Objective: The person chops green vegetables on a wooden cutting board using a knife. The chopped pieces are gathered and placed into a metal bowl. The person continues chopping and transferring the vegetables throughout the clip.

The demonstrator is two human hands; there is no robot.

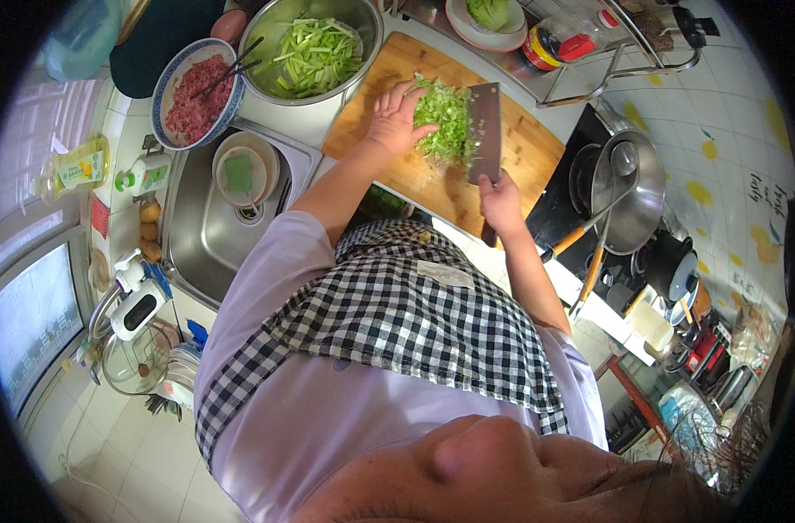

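A mound of finely chopped green vegetable (442,124) lies on a wooden cutting board (388,65). My right hand (501,202) grips the handle of a cleaver (484,131). Its broad blade lies along the right side of the mound, with small green bits stuck to it. On the mound's left side rests my left hand (397,121), fingers spread and thumb touching the greens. Nothing is held in it.
Left of the board stand a steel bowl of cut green stalks (376,26) and a patterned bowl of minced meat (157,108) with chopsticks. A sink (201,229) lies nearer me. At right, a wok (639,209) sits on the stove; a wire rack (607,85) stands behind.
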